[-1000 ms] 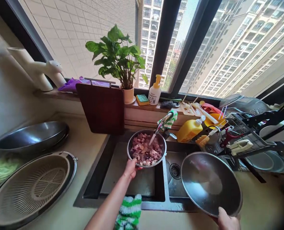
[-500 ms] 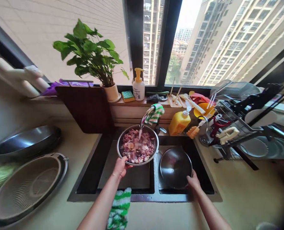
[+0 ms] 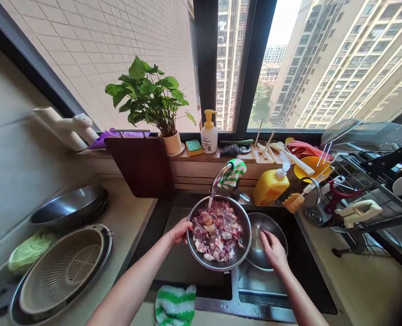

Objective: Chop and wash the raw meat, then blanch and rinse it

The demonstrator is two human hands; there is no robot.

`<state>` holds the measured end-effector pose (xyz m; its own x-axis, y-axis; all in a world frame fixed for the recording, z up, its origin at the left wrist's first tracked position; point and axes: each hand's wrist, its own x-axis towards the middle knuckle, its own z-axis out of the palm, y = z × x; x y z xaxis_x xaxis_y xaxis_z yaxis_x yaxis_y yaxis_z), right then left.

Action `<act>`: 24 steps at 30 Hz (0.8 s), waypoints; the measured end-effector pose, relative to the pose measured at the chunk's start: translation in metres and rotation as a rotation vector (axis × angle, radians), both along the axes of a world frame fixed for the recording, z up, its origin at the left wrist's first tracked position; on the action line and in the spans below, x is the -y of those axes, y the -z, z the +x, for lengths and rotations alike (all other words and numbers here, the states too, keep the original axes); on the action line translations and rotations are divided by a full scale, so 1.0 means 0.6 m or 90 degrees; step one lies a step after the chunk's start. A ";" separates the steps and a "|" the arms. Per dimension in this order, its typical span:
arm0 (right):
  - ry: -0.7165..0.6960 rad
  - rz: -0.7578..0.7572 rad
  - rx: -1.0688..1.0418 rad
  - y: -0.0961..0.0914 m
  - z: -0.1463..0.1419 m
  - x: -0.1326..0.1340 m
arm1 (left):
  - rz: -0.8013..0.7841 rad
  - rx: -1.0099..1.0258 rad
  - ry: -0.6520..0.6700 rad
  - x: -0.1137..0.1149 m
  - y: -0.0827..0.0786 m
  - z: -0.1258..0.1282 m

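Observation:
A steel bowl (image 3: 240, 256) full of chopped meat pieces (image 3: 216, 231) hangs over the double sink (image 3: 187, 267), under the running tap (image 3: 217, 181). My left hand (image 3: 179, 230) grips the bowl's left rim. Water falls into the far side of the meat. An empty steel bowl (image 3: 272, 222) lies in the right basin, right beside the meat bowl. My right hand (image 3: 273, 248) rests inside it with the fingers spread flat.
A colander in a pan (image 3: 60, 271), a wok (image 3: 68, 206) and a cabbage (image 3: 31, 251) sit on the left counter. A striped cloth (image 3: 175, 303) hangs on the sink's front edge. A yellow bottle (image 3: 270, 188), dish rack (image 3: 367, 190), potted plant (image 3: 150, 97) and soap pump (image 3: 209, 133) line the back.
The steel bowl in my right hand went down from above the counter into the right basin. The meat bowl shifted right and nearer. My left hand slid to its left rim.

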<state>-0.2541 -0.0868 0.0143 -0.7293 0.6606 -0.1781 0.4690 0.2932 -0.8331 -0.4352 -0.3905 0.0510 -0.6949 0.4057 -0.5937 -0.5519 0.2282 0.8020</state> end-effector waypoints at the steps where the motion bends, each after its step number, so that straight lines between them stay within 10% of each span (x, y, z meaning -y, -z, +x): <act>1: -0.020 -0.101 -0.037 -0.010 -0.007 0.016 | -0.002 -0.002 0.019 -0.005 -0.001 -0.011; 6: -0.016 -0.614 -0.030 -0.040 -0.034 0.100 | -0.004 -0.009 0.090 -0.049 -0.018 -0.094; 10: 0.128 -0.652 -0.080 -0.034 -0.032 0.145 | 0.032 -0.057 0.072 -0.067 -0.030 -0.111; 15: 0.144 -0.682 -0.127 -0.018 -0.049 0.181 | 0.123 0.046 -0.026 -0.023 0.014 0.010; 18: 0.040 -0.586 -0.098 -0.023 -0.059 0.171 | 0.129 0.086 -0.205 -0.017 0.051 0.075; 24: -0.012 0.092 -0.155 -0.064 -0.113 0.124 | 0.128 0.075 -0.313 -0.020 0.066 0.090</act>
<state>-0.3218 -0.1612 0.0526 -0.7510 0.6529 0.0988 0.2539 0.4236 -0.8696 -0.3813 -0.3782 0.0116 -0.7649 0.1633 -0.6232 -0.6437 -0.2304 0.7297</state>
